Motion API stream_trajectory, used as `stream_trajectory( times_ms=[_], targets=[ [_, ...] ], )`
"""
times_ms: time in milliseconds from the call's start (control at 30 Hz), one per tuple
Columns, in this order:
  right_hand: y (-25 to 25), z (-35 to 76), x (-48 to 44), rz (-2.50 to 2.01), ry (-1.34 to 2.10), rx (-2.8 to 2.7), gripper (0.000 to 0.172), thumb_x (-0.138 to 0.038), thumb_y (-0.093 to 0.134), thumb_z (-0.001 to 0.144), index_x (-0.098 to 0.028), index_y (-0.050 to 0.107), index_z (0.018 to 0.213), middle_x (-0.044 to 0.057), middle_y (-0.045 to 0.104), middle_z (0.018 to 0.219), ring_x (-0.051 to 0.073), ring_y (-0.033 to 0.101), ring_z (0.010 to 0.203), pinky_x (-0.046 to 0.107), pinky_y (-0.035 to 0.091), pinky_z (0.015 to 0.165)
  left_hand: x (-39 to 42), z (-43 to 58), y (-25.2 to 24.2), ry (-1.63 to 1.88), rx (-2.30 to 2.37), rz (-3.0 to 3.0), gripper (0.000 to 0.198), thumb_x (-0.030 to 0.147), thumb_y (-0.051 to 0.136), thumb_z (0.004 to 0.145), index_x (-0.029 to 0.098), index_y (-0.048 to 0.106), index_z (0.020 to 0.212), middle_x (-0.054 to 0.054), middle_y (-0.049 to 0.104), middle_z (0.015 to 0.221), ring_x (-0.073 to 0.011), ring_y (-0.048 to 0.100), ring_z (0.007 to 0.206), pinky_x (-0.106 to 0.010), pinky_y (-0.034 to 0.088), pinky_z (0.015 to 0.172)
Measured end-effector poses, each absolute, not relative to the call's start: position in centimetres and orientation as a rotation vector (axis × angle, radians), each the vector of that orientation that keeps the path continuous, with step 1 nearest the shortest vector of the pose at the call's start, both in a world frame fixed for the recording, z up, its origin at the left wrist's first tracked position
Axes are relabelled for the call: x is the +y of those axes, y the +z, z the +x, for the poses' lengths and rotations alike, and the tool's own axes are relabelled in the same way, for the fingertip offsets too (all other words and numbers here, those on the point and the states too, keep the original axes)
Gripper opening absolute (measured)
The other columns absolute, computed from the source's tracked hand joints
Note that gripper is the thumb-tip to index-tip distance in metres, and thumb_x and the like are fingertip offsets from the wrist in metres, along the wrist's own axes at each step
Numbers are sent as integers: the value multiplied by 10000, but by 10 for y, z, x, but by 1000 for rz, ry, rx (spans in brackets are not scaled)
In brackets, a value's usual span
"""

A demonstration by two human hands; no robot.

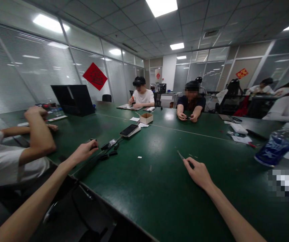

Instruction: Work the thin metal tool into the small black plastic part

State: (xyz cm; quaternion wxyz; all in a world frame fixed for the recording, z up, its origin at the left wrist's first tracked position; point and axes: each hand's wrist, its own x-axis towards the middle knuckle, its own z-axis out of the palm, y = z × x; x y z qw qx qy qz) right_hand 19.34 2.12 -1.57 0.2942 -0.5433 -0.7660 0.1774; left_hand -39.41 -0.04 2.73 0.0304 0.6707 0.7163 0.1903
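Around: green work table (pixel 159 195), smartphone (pixel 129 130) and black cable pieces (pixel 109 150) ahead, water bottle (pixel 276 148) far right | Left hand (pixel 84 152): curled around a small dark item (pixel 93 144) (too small to identify) | Right hand (pixel 198 173): nearly closed, pinching metal tweezers (pixel 181 155) above the table

We have a long table (pixel 159 191) before us; on this table a phone (pixel 129 130) lies left of the middle, and a small cardboard box (pixel 146 118) stands behind it; a plastic bottle (pixel 277 145) stands at our right; a laptop (pixel 73 99) stands far to the left; behind the table sit one person (pixel 141 95) and, to the right, another person (pixel 191 101).
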Motion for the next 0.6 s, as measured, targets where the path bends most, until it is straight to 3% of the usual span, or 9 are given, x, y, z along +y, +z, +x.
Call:
stream_trajectory(
  times_ms=[267,600],
  targets=[
    [-17,191,21,-1474,367,-2051,447,-539,293,928,-244,629,927,16,624,640,161,568,521,253,377,486,23,-393,14,293,2259,2107,444,551,456,759,182,585,968,-43,627,740,-202,579,677,-260,373,627],
    [-11,190,17,-1466,350,-2055,442,-515,289,936,-237,633,919,20,627,665,156,576,547,246,380,499,32,-397,13,394,2191,1978,564,602,388,815,138,580,1071,-65,660,870,-202,604,738,-264,410,682]
  ],
)
